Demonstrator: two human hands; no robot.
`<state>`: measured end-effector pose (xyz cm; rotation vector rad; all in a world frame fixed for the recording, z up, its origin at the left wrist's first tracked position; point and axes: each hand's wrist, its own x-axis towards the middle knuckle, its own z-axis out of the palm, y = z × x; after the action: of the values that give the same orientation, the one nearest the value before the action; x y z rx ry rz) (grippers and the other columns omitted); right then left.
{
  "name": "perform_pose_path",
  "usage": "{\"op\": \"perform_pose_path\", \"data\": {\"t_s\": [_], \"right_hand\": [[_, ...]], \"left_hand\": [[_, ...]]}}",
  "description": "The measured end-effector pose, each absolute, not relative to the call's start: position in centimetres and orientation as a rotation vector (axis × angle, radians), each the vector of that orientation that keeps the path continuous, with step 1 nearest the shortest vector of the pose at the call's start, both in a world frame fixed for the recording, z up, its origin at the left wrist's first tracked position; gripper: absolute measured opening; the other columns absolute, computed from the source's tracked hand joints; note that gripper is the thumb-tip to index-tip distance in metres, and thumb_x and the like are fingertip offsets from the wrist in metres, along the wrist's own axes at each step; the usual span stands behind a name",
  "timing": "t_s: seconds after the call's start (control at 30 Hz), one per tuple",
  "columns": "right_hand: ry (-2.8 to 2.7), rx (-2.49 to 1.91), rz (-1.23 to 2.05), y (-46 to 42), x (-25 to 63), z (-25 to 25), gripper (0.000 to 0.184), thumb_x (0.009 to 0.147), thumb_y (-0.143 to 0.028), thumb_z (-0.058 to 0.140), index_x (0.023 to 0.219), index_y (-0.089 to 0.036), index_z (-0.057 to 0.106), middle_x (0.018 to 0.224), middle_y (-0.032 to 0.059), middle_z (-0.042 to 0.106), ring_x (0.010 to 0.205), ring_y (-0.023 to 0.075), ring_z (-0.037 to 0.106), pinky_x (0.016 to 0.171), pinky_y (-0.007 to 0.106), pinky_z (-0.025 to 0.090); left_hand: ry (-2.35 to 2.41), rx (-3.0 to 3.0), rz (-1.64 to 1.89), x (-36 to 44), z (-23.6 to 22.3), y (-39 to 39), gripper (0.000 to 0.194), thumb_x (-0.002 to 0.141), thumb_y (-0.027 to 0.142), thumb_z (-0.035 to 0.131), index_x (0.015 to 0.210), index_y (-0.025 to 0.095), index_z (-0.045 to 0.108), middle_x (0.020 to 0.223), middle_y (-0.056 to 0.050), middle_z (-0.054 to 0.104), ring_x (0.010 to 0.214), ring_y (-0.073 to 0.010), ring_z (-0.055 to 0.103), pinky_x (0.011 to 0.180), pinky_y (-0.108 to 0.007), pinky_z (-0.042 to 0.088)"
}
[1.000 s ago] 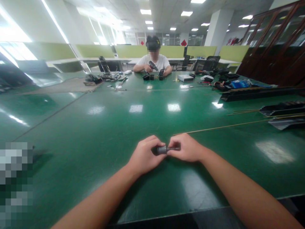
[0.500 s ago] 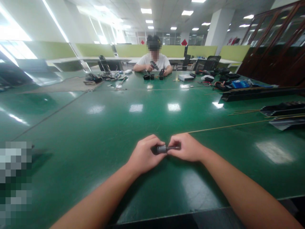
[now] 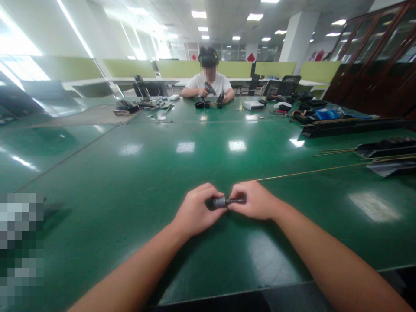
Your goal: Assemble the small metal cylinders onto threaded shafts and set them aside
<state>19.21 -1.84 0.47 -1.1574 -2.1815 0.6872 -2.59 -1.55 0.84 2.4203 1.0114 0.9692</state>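
Both my hands meet low over the green table point(image 3: 130, 182), near its front edge. My left hand point(image 3: 196, 212) is closed round the thicker grey end of a small dark cylindrical part point(image 3: 221, 202). My right hand point(image 3: 255, 200) pinches the thinner dark shaft end of the same part. The part lies level between the two hands, just above the table top. Most of it is hidden by my fingers.
A thin brass rod point(image 3: 312, 171) lies across the table just beyond my right hand. Black long parts point(image 3: 383, 149) and more rods lie at the right. A person point(image 3: 208, 82) sits at the far side holding a drill, with tools scattered there.
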Motion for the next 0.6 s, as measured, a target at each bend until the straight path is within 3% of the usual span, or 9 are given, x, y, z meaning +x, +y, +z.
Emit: {"op": "perform_pose_path", "data": {"t_s": [0.6], "right_hand": [[-2.199, -1.165, 0.665, -1.93, 19.26, 0.59, 0.006, 0.076, -0.023, 0.071, 0.076, -0.018, 0.067, 0.073, 0.0006, 0.07, 0.065, 0.0131, 0.061, 0.061, 0.024, 0.041]], "left_hand": [[1.032, 2.393, 0.95, -2.75, 0.74, -1.51, 0.014, 0.075, 0.018, 0.075, 0.087, 0.019, 0.068, 0.086, -0.002, 0.066, 0.08, -0.0149, 0.062, 0.072, -0.026, 0.048]]}}
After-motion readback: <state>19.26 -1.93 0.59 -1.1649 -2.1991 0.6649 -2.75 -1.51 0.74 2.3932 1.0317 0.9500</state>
